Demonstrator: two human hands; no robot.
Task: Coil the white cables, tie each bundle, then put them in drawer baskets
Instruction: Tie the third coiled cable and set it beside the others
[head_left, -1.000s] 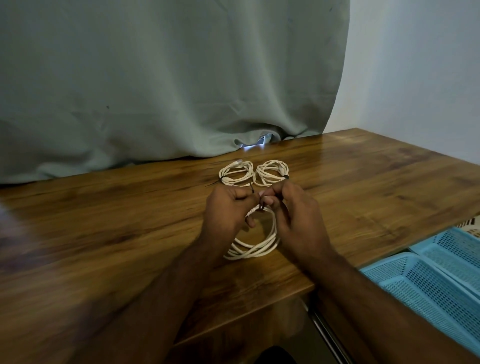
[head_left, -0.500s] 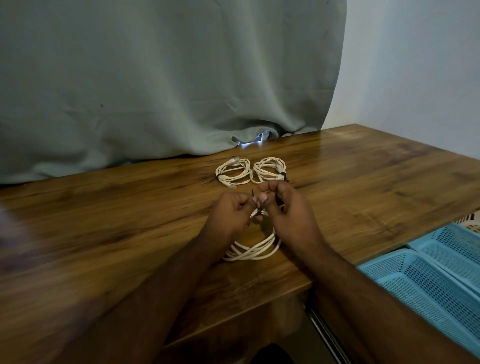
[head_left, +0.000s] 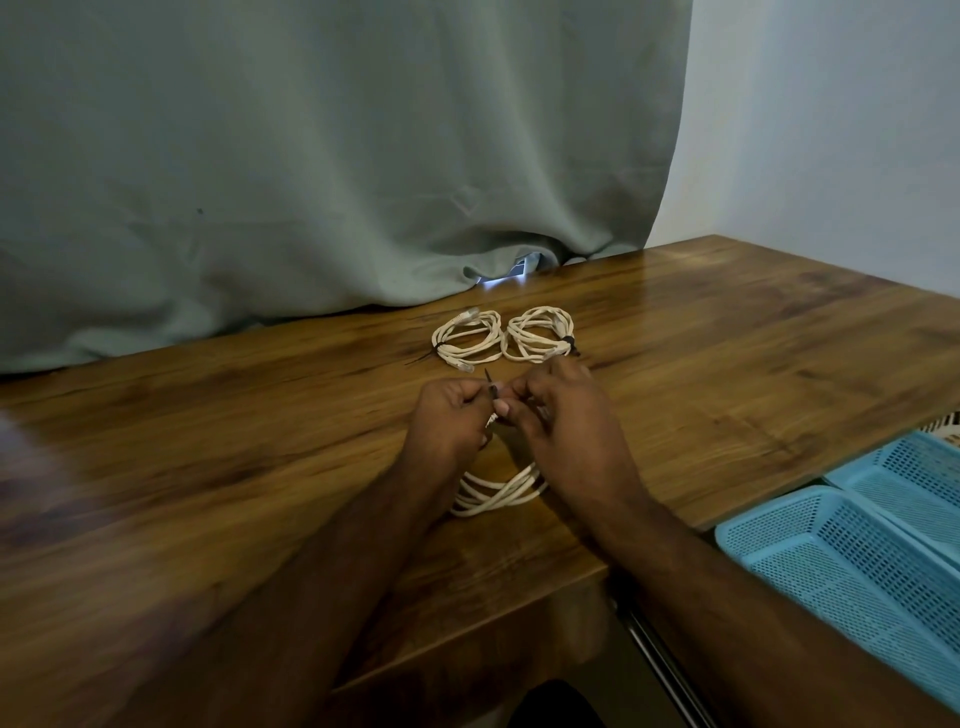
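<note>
A long grey-green fabric curtain (head_left: 311, 156) hangs across the back of the room, its hem bunched on the far edge of the glossy brown wooden table (head_left: 727, 374), with a pale bare wall (head_left: 831, 130) to its right. Off the table's right edge sit two light blue perforated plastic drawer baskets (head_left: 852, 561), one behind the other.

On the table, near the person's edge, lies the loose coil of white cable (head_left: 498, 493), several loops stacked together, its near arc showing between the two forearms and its far part hidden under the hands. The left hand (head_left: 449, 415) and the right hand (head_left: 566, 415) meet over that coil, knuckles almost touching. Both have their fingers curled in, and their fingertips pinch a thin dark tie strip (head_left: 489, 384) whose tip sticks up between them; it seems to wrap the coil's top, though the fingers cover that spot.

Further back, just beyond the hands, lie two smaller white cable bundles side by side and touching: the left tied bundle (head_left: 467, 340) and the right tied bundle (head_left: 540, 332), each cinched with a dark band.
</note>
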